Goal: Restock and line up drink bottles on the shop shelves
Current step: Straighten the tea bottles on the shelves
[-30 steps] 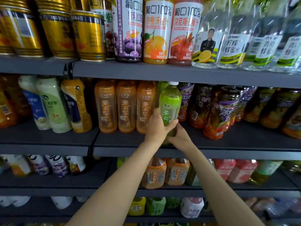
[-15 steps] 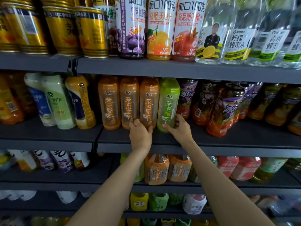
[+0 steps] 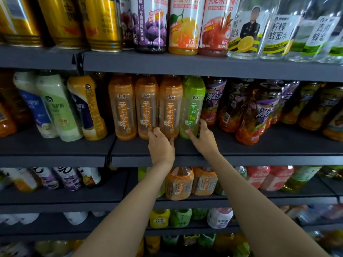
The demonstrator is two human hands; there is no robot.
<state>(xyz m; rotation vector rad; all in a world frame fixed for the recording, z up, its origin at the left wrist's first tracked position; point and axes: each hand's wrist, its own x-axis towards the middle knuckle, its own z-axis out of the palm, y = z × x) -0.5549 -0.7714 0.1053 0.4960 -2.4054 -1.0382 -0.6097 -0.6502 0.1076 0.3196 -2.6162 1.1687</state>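
A green tea bottle [image 3: 193, 106] stands upright on the dark middle shelf [image 3: 241, 151], right of three orange tea bottles in a row. My right hand [image 3: 201, 138] wraps its fingers around the green bottle's base. My left hand [image 3: 160, 145] rests against the bottom of the rightmost orange bottle [image 3: 170, 108], fingers curled on its lower part and reaching toward the middle orange bottle [image 3: 146, 106]. The leftmost orange bottle [image 3: 121, 108] stands free.
Dark iced-tea bottles [image 3: 256, 115] crowd the shelf right of the green one. Milk-drink bottles [image 3: 61, 108] lean at the left. Gold cans [image 3: 100, 23] and juice bottles [image 3: 185, 25] fill the shelf above; lower shelves hold more bottles [image 3: 179, 182].
The green bottle went from held in front of the row to standing in line beside the orange ones. My left hand slid left to the orange bottle; my right hand stays at the green base.
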